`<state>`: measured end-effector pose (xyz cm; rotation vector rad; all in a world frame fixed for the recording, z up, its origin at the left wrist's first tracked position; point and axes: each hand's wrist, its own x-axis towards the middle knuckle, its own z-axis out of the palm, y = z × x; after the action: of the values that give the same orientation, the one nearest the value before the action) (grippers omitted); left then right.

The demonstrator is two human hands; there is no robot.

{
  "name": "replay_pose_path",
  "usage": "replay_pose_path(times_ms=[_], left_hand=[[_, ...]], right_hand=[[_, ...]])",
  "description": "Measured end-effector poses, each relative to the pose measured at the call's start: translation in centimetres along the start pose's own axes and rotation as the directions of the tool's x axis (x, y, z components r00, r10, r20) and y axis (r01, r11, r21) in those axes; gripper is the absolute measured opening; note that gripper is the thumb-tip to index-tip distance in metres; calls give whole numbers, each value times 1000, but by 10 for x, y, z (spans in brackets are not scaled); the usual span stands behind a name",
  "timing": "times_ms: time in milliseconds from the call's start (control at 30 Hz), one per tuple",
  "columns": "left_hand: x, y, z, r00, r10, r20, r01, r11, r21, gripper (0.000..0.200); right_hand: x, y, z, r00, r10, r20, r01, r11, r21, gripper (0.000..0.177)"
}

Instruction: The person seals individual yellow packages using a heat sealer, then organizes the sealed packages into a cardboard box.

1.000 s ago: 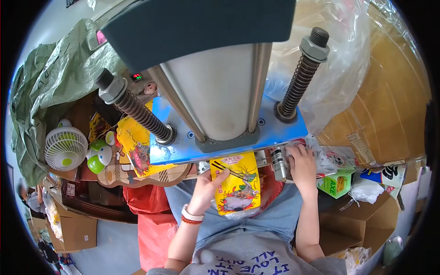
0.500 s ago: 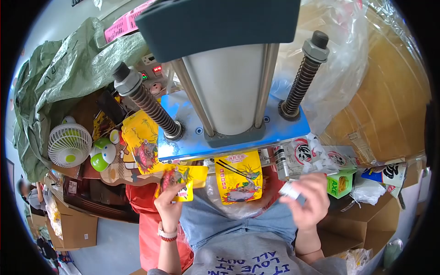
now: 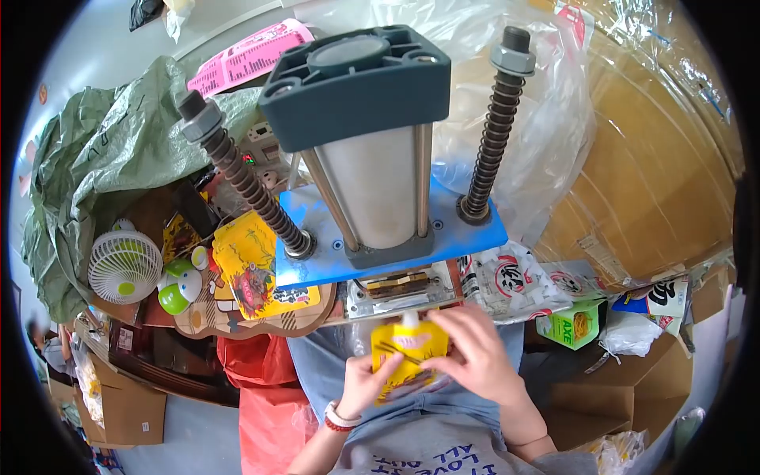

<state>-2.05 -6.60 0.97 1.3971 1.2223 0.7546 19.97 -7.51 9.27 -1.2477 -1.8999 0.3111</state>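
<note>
A yellow printed pouch (image 3: pixel 411 342) with a white spout at its top edge is held over the lap, in front of the press. My left hand (image 3: pixel 366 381) grips the pouch's left side, thumb on its face. Fingers of my right hand (image 3: pixel 473 348) close on its upper right side, close to the spout. Behind the pouch stands the press, whose blue plate (image 3: pixel 396 260) sits above metal sealing bars (image 3: pixel 398 286). More yellow pouches (image 3: pixel 257 273) lie in a stack left of the press.
A white fan (image 3: pixel 124 267) and a green-and-white figure (image 3: pixel 180 286) stand at the left. White printed bags (image 3: pixel 518 277) and a green AXE box (image 3: pixel 571 324) are at the right. Red plastic (image 3: pixel 265 396) hangs below the table, and cartons (image 3: pixel 657 388) stand lower right.
Both hands have come together on one pouch, now with a spout at its top. The pouch that hung at the press is no longer there. The view has shifted.
</note>
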Motion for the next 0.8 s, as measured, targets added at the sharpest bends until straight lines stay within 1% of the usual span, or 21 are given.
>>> replay_pose_path(times_ms=[33, 67, 133, 167, 200, 233, 267, 300, 333, 367, 400, 433, 500, 533, 567, 633, 667, 700, 733, 767, 800], left_hand=[[7, 2, 11, 989, -128, -70, 103, 953, -286, 24], [18, 10, 14, 988, -127, -90, 76, 899, -432, 22], [39, 19, 8, 980, -194, -37, 149, 846, -512, 21], [51, 15, 7, 972, -235, 1, 185, 761, -621, 21], [61, 9, 7, 972, -234, -2, 182, 760, -623, 21], [70, 4, 6, 976, -216, 21, 177, 734, -655, 21], [74, 0, 5, 979, -200, 46, 176, 706, -685, 22], [73, 1, 7, 979, -199, 29, 166, 719, -675, 22], [76, -1, 7, 979, -201, 28, 166, 717, -677, 22], [77, -7, 6, 982, -185, 34, 162, 738, -655, 23], [75, -9, 4, 984, -171, 44, 160, 760, -629, 23], [74, -4, -8, 985, -160, 67, 173, 860, -480, 26], [71, -1, -42, 976, 37, -213, -69, 987, -148, 46], [69, -2, -63, 905, 207, -372, -46, 916, 398, 67], [66, -4, -85, 807, 432, -402, 95, 578, 811, 87], [65, -45, -124, 920, 277, -276, 164, 368, 915, 106], [51, -56, -125, 937, 269, -223, 92, 426, 900, 94], [41, -69, -127, 914, 369, -172, -2, 428, 904, 82], [35, -71, -128, 881, 461, -112, -103, 416, 904, 70], [26, -72, -129, 831, 537, -142, -164, 482, 861, 41], [18, -68, -125, 855, 418, -306, -43, 646, 762, 34]], right_hand=[[-3, 3, -9, 996, 49, -80, -49, 999, 5, 56], [-7, 5, -19, 983, 99, -155, -98, 995, 16, 53], [-12, 14, -37, 936, 154, -318, -209, 966, -150, 40], [-9, 21, -41, 912, 175, -370, -275, 932, -236, 36], [-5, 29, -36, 893, 190, -407, -358, 849, -388, 25], [-14, 54, -23, 894, 190, -405, -357, 850, -388, 25], [-33, 87, -8, 904, 330, -273, -424, 775, -468, 21], [-37, 95, -2, 871, 469, -146, -465, 690, -555, 18], [-43, 95, 2, 873, 449, -193, -484, 737, -472, 17], [-48, 93, 1, 873, 452, -184, -482, 738, -472, 17], [-51, 85, -1, 894, 435, -107, -439, 801, -407, 18], [-51, 79, -5, 912, 408, -40, -396, 855, -335, 18], [-47, 75, -21, 935, 355, -13, -344, 895, -283, 18], [-48, 76, -26, 953, 302, 13, -291, 930, -224, 19], [-52, 78, -28, 952, 305, 12, -295, 929, -223, 19], [-58, 83, -29, 925, 378, 45, -376, 926, -39, 24], [-60, 81, -26, 926, 374, 50, -373, 927, -35, 24], [-61, 76, -21, 924, 381, -25, -366, 903, 226, 27], [-61, 67, -15, 906, 412, -97, -322, 820, 472, 30], [-57, 54, -14, 918, 385, -100, -267, 783, 561, 33], [-47, 41, -13, 930, 354, -102, -210, 738, 641, 35]])
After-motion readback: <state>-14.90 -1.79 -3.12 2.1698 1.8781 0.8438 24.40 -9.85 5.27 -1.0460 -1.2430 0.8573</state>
